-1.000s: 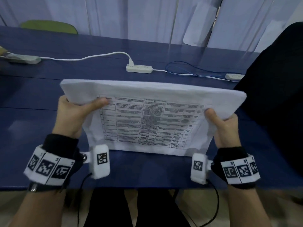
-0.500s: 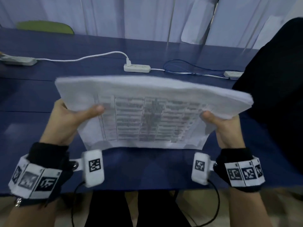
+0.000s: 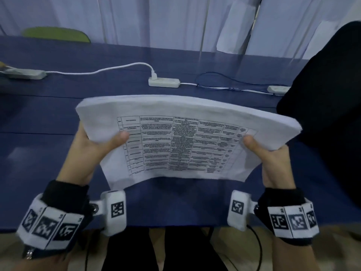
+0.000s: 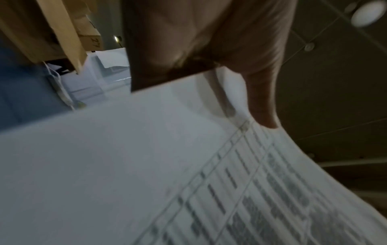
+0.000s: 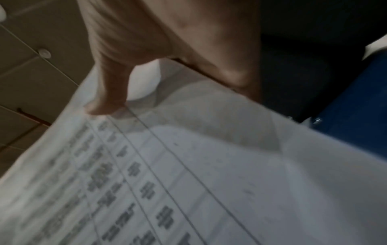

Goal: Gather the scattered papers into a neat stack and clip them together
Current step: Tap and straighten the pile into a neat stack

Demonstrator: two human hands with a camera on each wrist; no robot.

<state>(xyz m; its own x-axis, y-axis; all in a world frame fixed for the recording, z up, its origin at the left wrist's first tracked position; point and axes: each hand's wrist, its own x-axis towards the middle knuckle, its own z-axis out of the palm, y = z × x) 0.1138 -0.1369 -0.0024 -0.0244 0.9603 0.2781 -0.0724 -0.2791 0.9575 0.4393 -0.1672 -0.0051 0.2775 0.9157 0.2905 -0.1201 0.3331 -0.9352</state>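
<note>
A thick stack of white papers (image 3: 181,141) with a printed table on its near face stands tilted on its long edge over the blue table (image 3: 48,153). My left hand (image 3: 91,147) grips the stack's left side, thumb on the printed face and fingers hidden behind. My right hand (image 3: 271,155) grips the right side the same way. In the left wrist view the paper stack (image 4: 125,165) fills the frame, with the left hand (image 4: 251,79) laying its thumb on it. The right wrist view shows the papers (image 5: 209,182) under the right hand (image 5: 117,92), whose thumb presses them. No clip is in view.
A white power strip (image 3: 163,82) with a white cable lies at the table's middle back. Another strip (image 3: 23,73) sits far left and a third (image 3: 278,89) far right, with a blue wire. A dark-clothed person (image 3: 328,124) is at the right. A green chair back (image 3: 56,34) shows beyond.
The stack's upper edge has tipped farther away from me, so more of the printed face shows. Both hands keep their grip on its sides.
</note>
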